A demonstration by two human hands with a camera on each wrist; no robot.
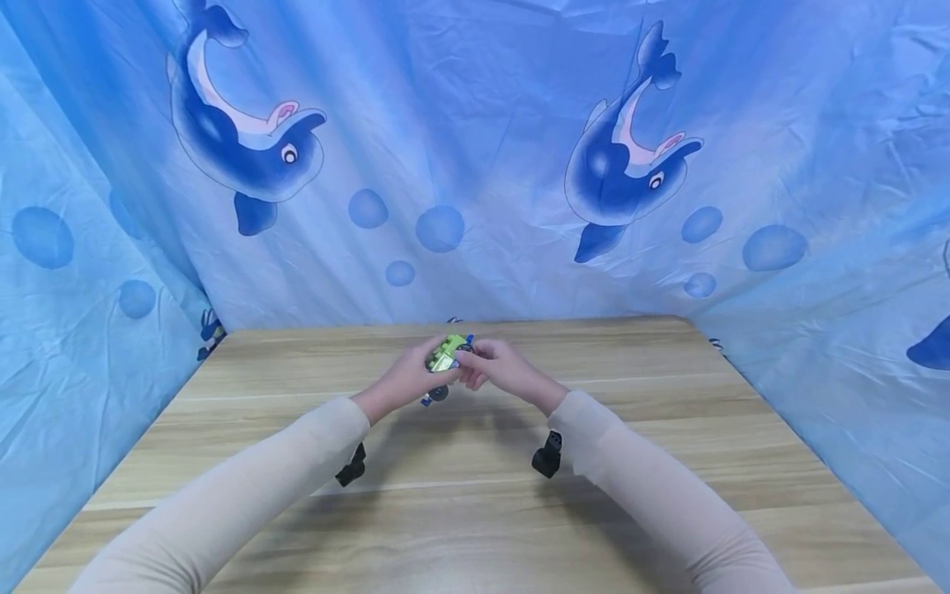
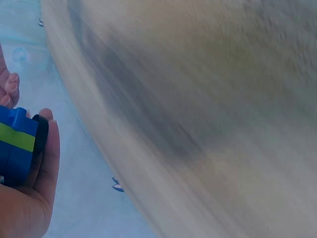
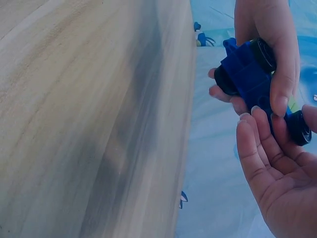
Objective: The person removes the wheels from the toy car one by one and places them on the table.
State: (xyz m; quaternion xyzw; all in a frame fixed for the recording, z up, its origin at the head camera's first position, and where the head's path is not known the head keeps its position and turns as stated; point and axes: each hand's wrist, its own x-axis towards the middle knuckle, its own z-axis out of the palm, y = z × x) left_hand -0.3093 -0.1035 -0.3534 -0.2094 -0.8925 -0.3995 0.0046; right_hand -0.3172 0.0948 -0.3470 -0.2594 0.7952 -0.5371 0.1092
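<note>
A small toy car [image 1: 448, 351] with a lime-green top, blue underside and black wheels is held up over the far part of the table. My left hand [image 1: 406, 378] grips its body; in the right wrist view the thumb lies across the blue chassis [image 3: 250, 74] and fingertips show on the far side. At one end, my right hand [image 1: 505, 371] pinches the car by a black wheel [image 3: 299, 128], thumb on one side and fingers on the other. Only part of the car shows in the left wrist view, where a blue side with a green stripe [image 2: 17, 138] is visible.
The wood-grain table [image 1: 460, 528] runs beneath both forearms. A blue curtain [image 1: 475, 148] printed with dolphins and bubbles hangs behind the table and along both sides. Black camera mounts hang at the left wrist [image 1: 352, 467] and right wrist [image 1: 547, 456].
</note>
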